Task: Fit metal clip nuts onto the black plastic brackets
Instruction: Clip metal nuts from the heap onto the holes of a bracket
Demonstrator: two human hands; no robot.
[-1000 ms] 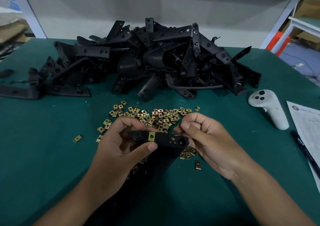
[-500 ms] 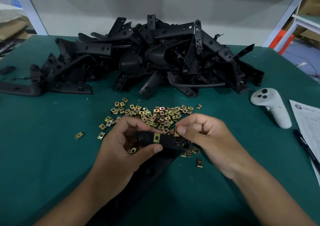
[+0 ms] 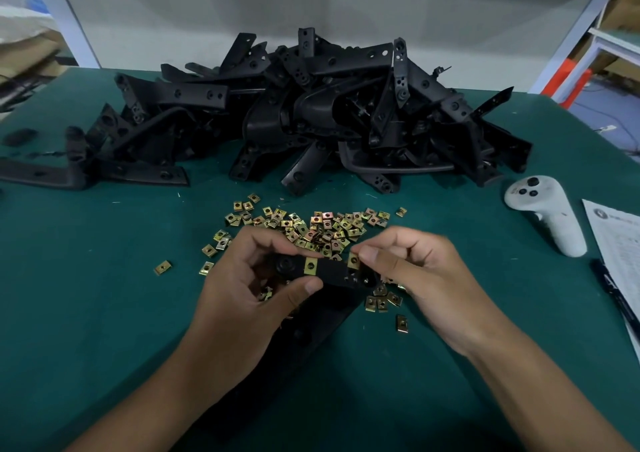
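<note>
My left hand [image 3: 249,289] grips a black plastic bracket [image 3: 332,273] just above the green table, thumb underneath and fingers over its top. One brass clip nut [image 3: 310,265] sits fitted on the bracket's top edge. My right hand [image 3: 412,271] pinches a second clip nut [image 3: 353,260] between thumb and forefinger and holds it against the bracket's right end. Several loose clip nuts [image 3: 311,225] lie scattered on the table just beyond both hands. The bracket's lower part runs down between my forearms and is partly hidden.
A large heap of black brackets [image 3: 311,116] fills the back of the green table [image 3: 86,313]. A white handheld controller [image 3: 547,212] lies at the right, with a printed sheet [image 3: 620,244] and a black pen [image 3: 613,292] beside it.
My right hand has brought the clip nut down and left onto the bracket's right end. My left hand keeps its hold on the bracket, almost still.
</note>
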